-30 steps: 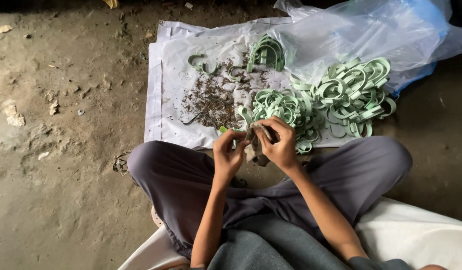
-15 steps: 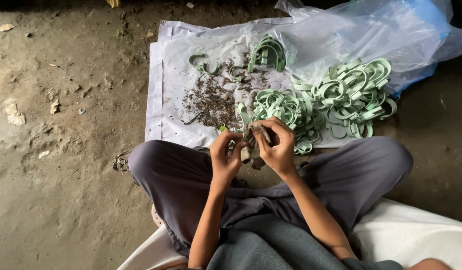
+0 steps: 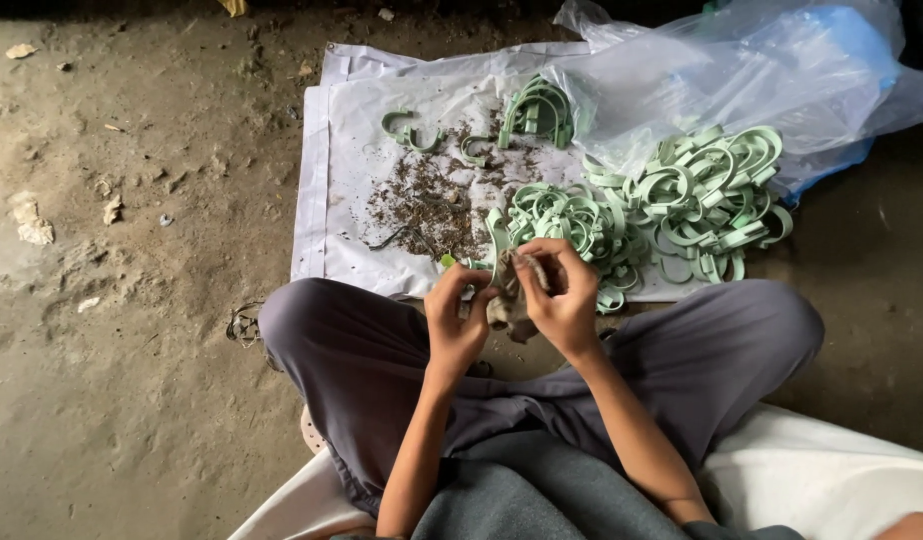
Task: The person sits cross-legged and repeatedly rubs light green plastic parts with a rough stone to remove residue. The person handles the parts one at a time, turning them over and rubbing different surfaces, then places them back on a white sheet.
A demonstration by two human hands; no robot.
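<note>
Our left hand [image 3: 456, 318] and right hand [image 3: 556, 294] both pinch a small grey-brown rag [image 3: 506, 300] with a pale green clip [image 3: 490, 262], held over our lap just below the white sheet [image 3: 342, 150]. On that sheet: a dark debris pile [image 3: 422, 205] at centre, a green clip heap [image 3: 672, 195] on its right half. A clear plastic bag [image 3: 742, 70] overlaps the sheet's top-right corner.

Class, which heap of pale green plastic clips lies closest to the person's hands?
The middle heap of pale green plastic clips, just beyond the right hand; the other heaps lie farther away.
</note>
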